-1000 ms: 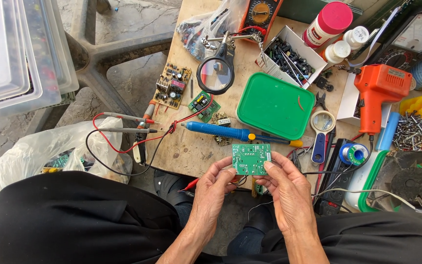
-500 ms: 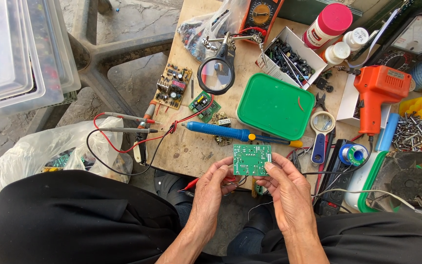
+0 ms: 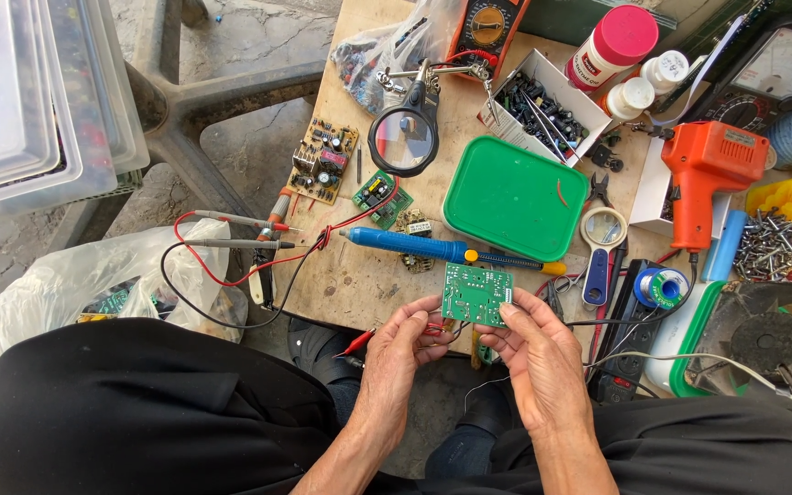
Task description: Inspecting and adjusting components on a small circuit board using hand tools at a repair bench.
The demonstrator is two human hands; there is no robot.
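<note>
A worn wooden table (image 3: 359,275) stood outdoors on rough concrete ground (image 3: 240,137), and its top was crowded with repair gear. At the near edge, the left hand (image 3: 401,353) and the right hand (image 3: 538,353) together pinched a small green circuit board (image 3: 477,294), fingers clenched on its lower corners, holding it just above the table's edge with thin red wires trailing under it.

Just at 12 o'clock from the board lay a blue solder pump (image 3: 414,245), and past that a green plastic lid (image 3: 515,197). At 11 o'clock stood a magnifier on a stand (image 3: 403,139), with a brown circuit board (image 3: 324,159) further left and another small green board (image 3: 378,195) beside it. At 9 o'clock, red and black meter probes (image 3: 231,231) hung over the table's side. At 2 o'clock sat an orange soldering gun (image 3: 703,174), with a hand magnifier (image 3: 602,243) and a spool of solder (image 3: 662,286) nearer the hands. At the far edge were a yellow meter (image 3: 488,27), a white box of small parts (image 3: 538,105) and a pink-capped can (image 3: 611,46).

At 9 o'clock, off the table, a clear plastic bag (image 3: 66,284) lay on the ground, and stacked clear bins (image 3: 38,101) filled the far left.
</note>
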